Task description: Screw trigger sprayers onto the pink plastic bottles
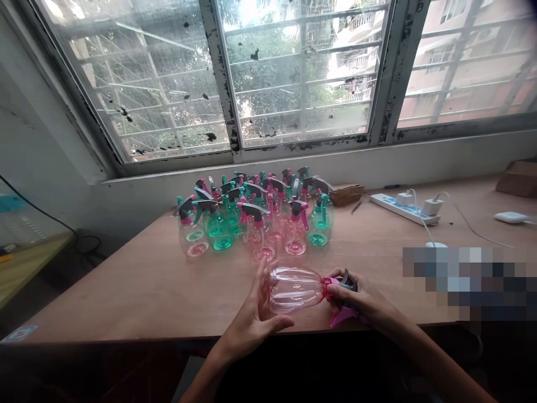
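A clear pink spray bottle (296, 290) lies on its side in the air just above the table's front part, its base to the left and its neck to the right. My right hand (350, 294) is closed round the pink and dark grey spray head at the neck; a pink trigger sticks out below. Against the bottle's base, my left hand (254, 316) is cupped, fingers along the end and thumb beneath. Behind stand several upright spray bottles, among them a green one (218, 229) and a pink one (295, 235), with pink, green and grey heads.
The wooden table (138, 280) runs to the wall under a barred window. A white power strip (403, 209) with plugs and cables lies at right, near a brown packet (346, 194). A cardboard box (518, 179) sits at far right. One patch at right is pixelated.
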Demonstrator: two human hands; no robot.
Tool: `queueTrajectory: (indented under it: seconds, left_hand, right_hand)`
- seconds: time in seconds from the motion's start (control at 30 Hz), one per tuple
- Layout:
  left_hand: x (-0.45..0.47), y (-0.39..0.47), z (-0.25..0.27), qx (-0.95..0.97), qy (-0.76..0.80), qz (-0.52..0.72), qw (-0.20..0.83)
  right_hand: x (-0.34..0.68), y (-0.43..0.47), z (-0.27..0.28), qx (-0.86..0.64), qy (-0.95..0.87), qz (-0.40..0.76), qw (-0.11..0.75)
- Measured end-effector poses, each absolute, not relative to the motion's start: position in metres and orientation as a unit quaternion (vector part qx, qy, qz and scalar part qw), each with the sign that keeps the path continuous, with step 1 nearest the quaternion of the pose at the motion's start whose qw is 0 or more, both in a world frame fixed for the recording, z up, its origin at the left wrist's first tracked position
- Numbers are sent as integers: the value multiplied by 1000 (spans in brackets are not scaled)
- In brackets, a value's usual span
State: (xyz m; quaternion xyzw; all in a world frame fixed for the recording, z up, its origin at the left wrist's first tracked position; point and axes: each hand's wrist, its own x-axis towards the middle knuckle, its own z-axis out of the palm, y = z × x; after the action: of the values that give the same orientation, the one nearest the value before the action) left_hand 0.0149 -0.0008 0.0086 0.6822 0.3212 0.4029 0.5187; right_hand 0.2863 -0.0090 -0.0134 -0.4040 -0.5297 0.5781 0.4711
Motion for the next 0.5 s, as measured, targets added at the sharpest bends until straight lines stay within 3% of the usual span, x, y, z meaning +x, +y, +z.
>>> queueTrajectory:
  seconds: [0.5]
  left_hand:
    - [15,0,10,685,324,404,512]
  right_hand:
    - [288,-9,-15,-413,-558,559,453]
